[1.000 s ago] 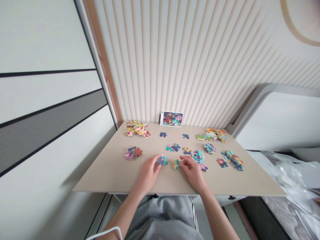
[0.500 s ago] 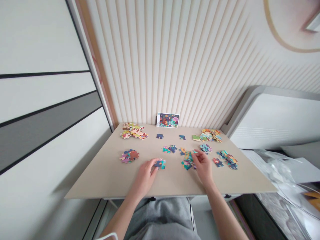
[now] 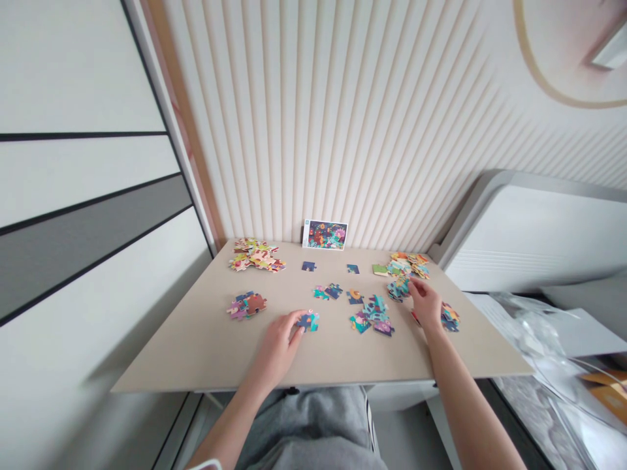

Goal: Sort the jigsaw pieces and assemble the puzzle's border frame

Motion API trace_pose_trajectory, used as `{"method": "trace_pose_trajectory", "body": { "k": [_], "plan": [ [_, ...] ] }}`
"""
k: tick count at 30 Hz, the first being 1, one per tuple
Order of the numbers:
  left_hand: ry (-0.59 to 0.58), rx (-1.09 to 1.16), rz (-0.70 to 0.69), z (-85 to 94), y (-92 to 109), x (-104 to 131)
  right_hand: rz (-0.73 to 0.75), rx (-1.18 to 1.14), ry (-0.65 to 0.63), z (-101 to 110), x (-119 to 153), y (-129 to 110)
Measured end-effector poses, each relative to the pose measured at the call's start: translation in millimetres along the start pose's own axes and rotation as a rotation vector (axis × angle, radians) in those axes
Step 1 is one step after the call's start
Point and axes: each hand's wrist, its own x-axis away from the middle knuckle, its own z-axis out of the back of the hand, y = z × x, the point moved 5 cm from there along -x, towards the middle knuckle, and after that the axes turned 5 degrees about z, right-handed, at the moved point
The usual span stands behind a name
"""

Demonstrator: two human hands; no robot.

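My left hand [image 3: 283, 338] rests on the table with thumb and fingers closed on the left edge of a dark blue and teal jigsaw puzzle piece [image 3: 308, 321]. Over on the right, my right hand [image 3: 425, 303] pinches a teal jigsaw puzzle piece [image 3: 402, 284] above a small heap of pieces, partly covering it. A loose cluster of teal and purple pieces [image 3: 376, 312] lies between my two hands. Just left of that cluster is a dark piece with an orange patch [image 3: 355, 297]. My right wrist and forearm partly hide a red piece and the pile at the right.
A picture card [image 3: 325, 235] leans against the ribbed wall. Single pieces [image 3: 309, 266] lie before it. Piles sit at back left [image 3: 255, 256], back right [image 3: 409, 264], left [image 3: 247, 305] and right [image 3: 449, 317]. Two pieces [image 3: 334, 291] lie mid-table. A bed stands right.
My right hand has moved right and away from me, from the middle cluster to the small heap beside it. My left hand stays on its piece. The view has shifted slightly.
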Motion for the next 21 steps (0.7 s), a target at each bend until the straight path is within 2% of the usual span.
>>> {"method": "trace_pose_trajectory", "body": {
  "k": [9, 15, 21],
  "plan": [
    [-0.016, -0.012, 0.003, -2.1, -4, -1, 0.128, 0.241, -0.110, -10, 11, -7],
    [-0.054, -0.009, 0.008, -4.2, -6, 0, 0.231, 0.437, -0.262, -18, 21, -12],
    [-0.041, -0.010, -0.001, -3.9, -7, -1, 0.226, 0.352, -0.196, -13, 18, -9]
  ]
}}
